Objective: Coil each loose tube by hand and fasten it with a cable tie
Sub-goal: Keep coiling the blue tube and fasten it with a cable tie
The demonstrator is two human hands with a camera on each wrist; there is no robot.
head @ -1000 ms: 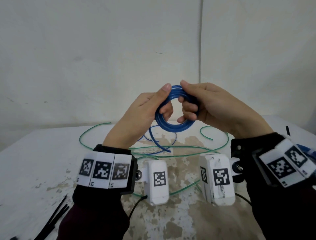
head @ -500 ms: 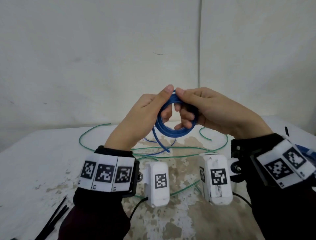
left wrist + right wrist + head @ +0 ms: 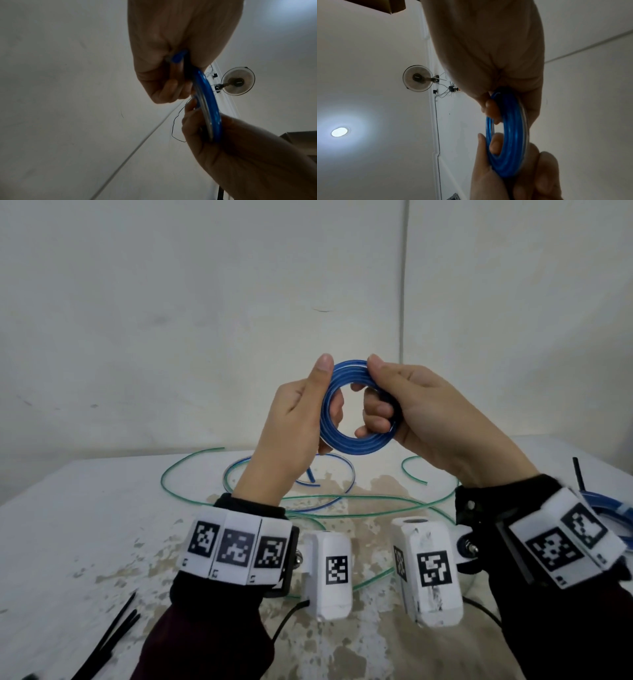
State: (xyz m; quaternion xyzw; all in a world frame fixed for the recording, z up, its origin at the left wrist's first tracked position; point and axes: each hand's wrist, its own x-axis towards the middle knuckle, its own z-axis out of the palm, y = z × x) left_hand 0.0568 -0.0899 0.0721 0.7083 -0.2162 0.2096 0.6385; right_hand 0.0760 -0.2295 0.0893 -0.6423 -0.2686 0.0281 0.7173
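Observation:
I hold a small coil of blue tube upright in the air above the table, its ring facing me. My left hand pinches its left side, thumb on the near face and fingers behind. My right hand grips the right side, thumb on top and fingers curled through the ring. A loose blue tail drops from the coil to a blue loop lying on the table. In the left wrist view the coil shows edge-on between both hands. The right wrist view shows the coil the same way.
A long green tube sprawls over the worn white table under my hands. Black cable ties lie at the near left, another black tie at the far right. A second blue coil shows behind my right wrist.
Both hands dipped with the coil, then rose again. The ring now faces me more squarely and stands more upright, and my right thumb has shifted along its top.

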